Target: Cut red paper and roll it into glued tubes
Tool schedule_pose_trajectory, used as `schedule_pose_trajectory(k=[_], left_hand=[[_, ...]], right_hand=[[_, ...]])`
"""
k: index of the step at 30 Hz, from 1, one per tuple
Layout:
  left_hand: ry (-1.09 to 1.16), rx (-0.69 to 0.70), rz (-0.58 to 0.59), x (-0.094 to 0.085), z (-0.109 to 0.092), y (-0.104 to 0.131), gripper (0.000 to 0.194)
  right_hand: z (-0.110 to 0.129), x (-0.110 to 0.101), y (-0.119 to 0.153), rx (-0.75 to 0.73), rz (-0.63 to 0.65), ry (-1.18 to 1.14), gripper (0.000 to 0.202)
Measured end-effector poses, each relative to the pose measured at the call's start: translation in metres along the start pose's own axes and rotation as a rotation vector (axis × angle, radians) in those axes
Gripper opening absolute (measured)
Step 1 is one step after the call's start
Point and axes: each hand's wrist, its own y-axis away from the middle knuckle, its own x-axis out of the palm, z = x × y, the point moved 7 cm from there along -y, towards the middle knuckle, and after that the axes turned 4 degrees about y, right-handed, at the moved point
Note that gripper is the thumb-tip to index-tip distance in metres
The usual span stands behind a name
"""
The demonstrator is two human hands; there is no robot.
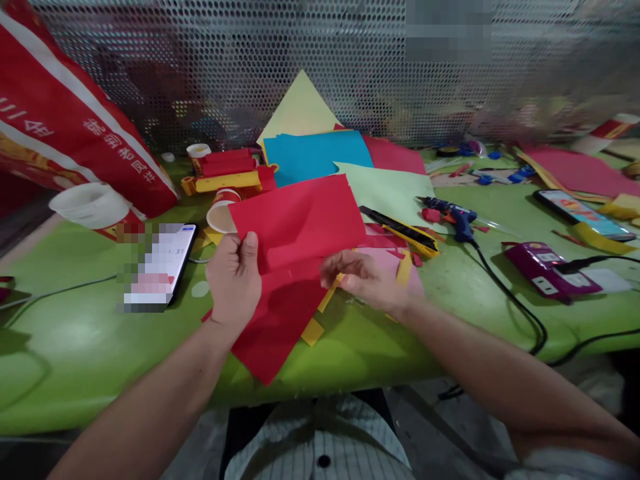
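My left hand grips the left edge of a red paper sheet, thumb on top, and holds it up over the table. Beneath it, another red paper piece reaches toward the table's front edge. My right hand hovers by the lower right of the held sheet, fingers loosely curled and apart; whether its fingertips touch the paper I cannot tell. Just beyond that hand lies a yellow and black utility knife. Yellow paper scraps and a pink paper lie around and under the hands.
A blue glue gun with a black cord and a purple power socket are at right. Blue paper and pale green sheets lie behind. At left stand a phone, a paper cup and a large red bag.
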Motion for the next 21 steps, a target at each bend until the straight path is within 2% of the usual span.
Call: schedule_pose_trajectory(k=[2, 7, 10, 14, 17, 21], left_hand=[[-0.031, 0.005, -0.048, -0.001, -0.007, 0.004, 0.031], [0.007, 0.072, -0.011, 0.009, -0.021, 0.012, 0.027], [0.06, 0.088, -0.016, 0.01, -0.021, 0.014, 0.03], [0.169, 0.024, 0.0, 0.012, -0.014, 0.013, 0.032], [0.4, -0.083, 0.065, 0.02, -0.006, 0.011, 0.034], [0.923, -0.361, 0.322, 0.047, 0.002, 0.016, 0.026]], right_hand=[[0.0, 0.011, -0.001, 0.048, 0.021, -0.025, 0.062], [0.001, 0.011, 0.0, 0.1, -0.168, -0.121, 0.046], [-0.005, 0.012, 0.001, 0.159, -0.168, -0.153, 0.039], [-0.01, 0.011, -0.002, 0.149, -0.166, -0.214, 0.034], [-0.01, 0.007, -0.002, 0.15, -0.188, -0.183, 0.033], [-0.007, 0.003, -0.002, 0.135, -0.219, -0.123, 0.036]])
